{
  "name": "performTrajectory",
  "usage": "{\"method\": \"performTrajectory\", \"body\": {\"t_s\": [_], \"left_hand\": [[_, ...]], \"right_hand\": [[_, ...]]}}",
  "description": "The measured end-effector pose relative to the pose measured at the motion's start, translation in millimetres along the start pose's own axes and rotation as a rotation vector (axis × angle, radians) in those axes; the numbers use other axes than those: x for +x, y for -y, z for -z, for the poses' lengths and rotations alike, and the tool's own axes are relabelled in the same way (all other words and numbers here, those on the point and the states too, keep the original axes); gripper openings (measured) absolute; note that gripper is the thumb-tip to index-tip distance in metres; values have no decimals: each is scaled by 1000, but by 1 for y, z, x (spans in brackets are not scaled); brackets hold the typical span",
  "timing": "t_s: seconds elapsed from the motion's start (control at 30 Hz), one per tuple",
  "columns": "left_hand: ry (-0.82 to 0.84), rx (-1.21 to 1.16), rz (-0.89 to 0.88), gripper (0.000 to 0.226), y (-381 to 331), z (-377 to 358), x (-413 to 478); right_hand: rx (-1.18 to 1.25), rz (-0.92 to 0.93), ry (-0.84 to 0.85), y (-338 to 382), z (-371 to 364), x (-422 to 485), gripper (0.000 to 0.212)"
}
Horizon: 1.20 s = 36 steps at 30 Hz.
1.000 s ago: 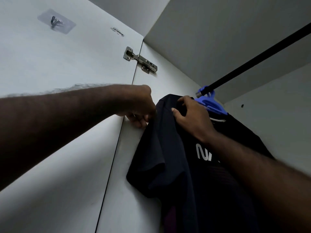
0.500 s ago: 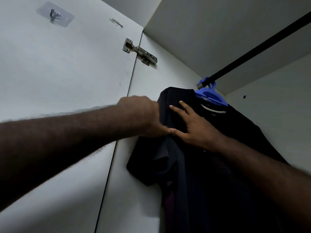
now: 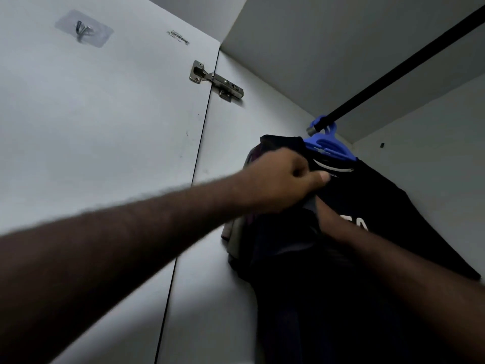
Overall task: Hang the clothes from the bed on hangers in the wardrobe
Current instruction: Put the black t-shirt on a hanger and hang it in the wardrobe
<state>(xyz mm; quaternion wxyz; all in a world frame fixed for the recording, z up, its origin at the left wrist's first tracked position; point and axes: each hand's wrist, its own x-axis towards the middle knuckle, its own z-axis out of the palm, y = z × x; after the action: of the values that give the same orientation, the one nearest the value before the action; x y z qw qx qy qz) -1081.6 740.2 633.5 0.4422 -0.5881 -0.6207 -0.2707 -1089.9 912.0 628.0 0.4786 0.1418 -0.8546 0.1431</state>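
Observation:
A black shirt (image 3: 388, 203) with white lettering hangs on a blue hanger (image 3: 331, 146) at the left end of the black wardrobe rod (image 3: 393, 77). My left hand (image 3: 283, 179) is curled into a fist at the shirt's left shoulder, just below the collar, with its thumb pressed onto the fabric it grips. My right hand (image 3: 326, 215) reaches up from the lower right and lies against the shirt's front. Its fingers are hidden behind my left hand. Another dark garment edge shows behind the shirt on the left.
The white wardrobe door (image 3: 105, 127) stands open on the left with a metal hinge (image 3: 217, 81) and a stick-on hook (image 3: 84, 28). The side wall (image 3: 236, 153) is close behind the shirt. The rod runs bare up to the right.
My left hand moved right and up onto the shirt's shoulder by the collar. My right hand slid down from the shoulder and now sits under my left hand. The white lettering shows again.

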Motion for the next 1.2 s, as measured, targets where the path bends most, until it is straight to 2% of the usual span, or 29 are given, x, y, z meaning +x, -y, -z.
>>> {"method": "performTrajectory", "body": {"t_s": [0.07, 0.13, 0.2, 0.27, 0.33, 0.4, 0.5, 0.57, 0.67, 0.7, 0.77, 0.83, 1.0, 1.13, 1.2], "left_hand": [[80, 116, -85, 44, 8, -22, -6], [213, 301, -186, 47, 17, -42, -15], [332, 537, -282, 49, 26, -59, -24], [423, 641, -315, 46, 30, -70, -31], [487, 627, -310, 41, 32, -76, -34], [528, 550, -286, 37, 32, -76, -34], [631, 343, -165, 32, 27, -72, -31], [684, 292, -107, 33, 23, -66, -25], [542, 253, -159, 27, 15, -55, -3], [451, 245, -183, 27, 13, -51, 7], [271, 282, -202, 34, 12, -48, 27], [140, 367, -183, 37, 14, -52, 44], [145, 483, -170, 33, 15, -88, 79], [75, 548, -299, 20, 9, -129, 110], [93, 573, -377, 25, 4, -153, 125]], "right_hand": [[342, -102, -133, 5, 11, -3, 36], [475, -112, -130, 6, 22, -5, 52], [501, -115, -63, -6, 27, -5, 67], [347, -85, -21, -16, 25, -5, 55], [159, -44, -7, -23, 17, -6, 28], [43, -13, 4, -22, 6, -8, 14], [-177, -22, -82, -25, -9, -4, 30], [-236, -25, -143, -27, -9, -5, 30], [-274, -75, -132, -43, 6, -8, 13], [-305, -102, -126, -50, 12, -10, 16], [-348, -144, -127, -63, 22, -16, 38], [-330, -156, -149, -77, 27, -22, 41], [-364, -226, -251, -109, 59, -46, 31], [-486, -396, -333, -158, 102, -65, 25], [-534, -496, -388, -186, 126, -74, 18]]}}
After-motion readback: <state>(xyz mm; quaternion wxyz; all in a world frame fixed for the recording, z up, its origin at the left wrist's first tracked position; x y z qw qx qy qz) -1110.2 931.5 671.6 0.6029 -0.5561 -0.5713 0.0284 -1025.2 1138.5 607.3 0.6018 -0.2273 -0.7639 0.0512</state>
